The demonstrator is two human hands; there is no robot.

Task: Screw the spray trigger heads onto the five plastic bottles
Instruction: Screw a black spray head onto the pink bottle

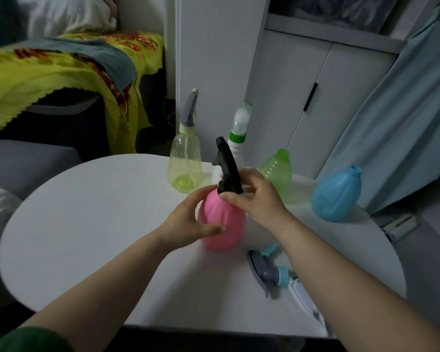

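A pink bottle (225,222) stands on the round white table (92,214). My left hand (188,222) wraps around its left side. A black trigger head (228,166) sits on the bottle's neck, and my right hand (254,196) pinches its collar. Behind stand a yellow-green clear bottle (184,163) with a grey trigger head (189,107) on it and a white bottle (235,153) with a white-and-green head (240,123). A green ribbed bottle (277,171) and a blue bottle (337,196) have open necks. A grey-and-blue trigger head (267,271) and a white one (305,298) lie under my right forearm.
A bed with a yellow flowered cover (61,72) lies at the back left. White cupboard doors (315,102) and a pale blue curtain (404,128) stand behind the table. A grey seat (23,161) is at the left.
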